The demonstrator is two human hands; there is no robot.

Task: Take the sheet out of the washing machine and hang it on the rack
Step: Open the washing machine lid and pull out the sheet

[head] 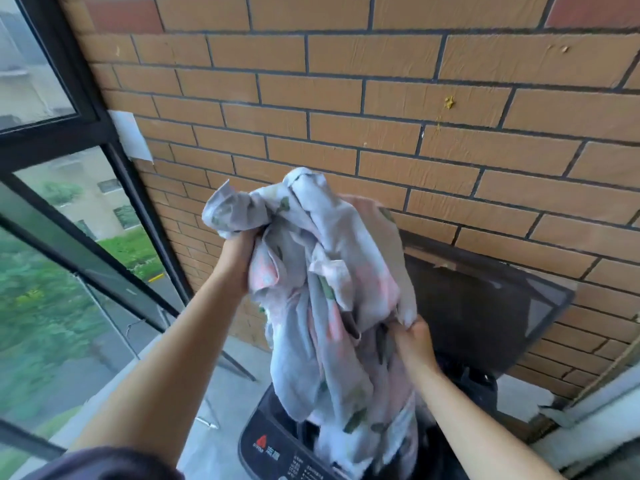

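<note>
On the far left is a big glass window with a black metal frame (52,140). Green trees and a pale building show through it. Just right of the frame, a small white sheet of paper (131,135) is stuck on the orange-brown brick wall (381,98). Low down near the window, thin metal bars (239,367) stand on the pale grey floor (227,393) (I cannot tell what they belong to).

Next comes the left hand (239,258). It is up high, with its fingers curled tight round a bunch of the crumpled pale blue and pink cloth sheet with green leaves (325,289). The sheet hangs down from that hand in a long, wrinkled lump. Its top part is up in the air in front of the wall. Its bottom end goes down into the open top of the black washing machine (273,452) at the bottom of the picture. The machine's front panel has a small red mark and white writing, too blurry to read.

The right hand (414,341) is lower, on the right side of the sheet. Its fingers pinch a fold of the cloth and hold it tight.

Behind the right hand, the machine's dark flat lid (485,313) stands open, tipped back toward the brick wall.
</note>
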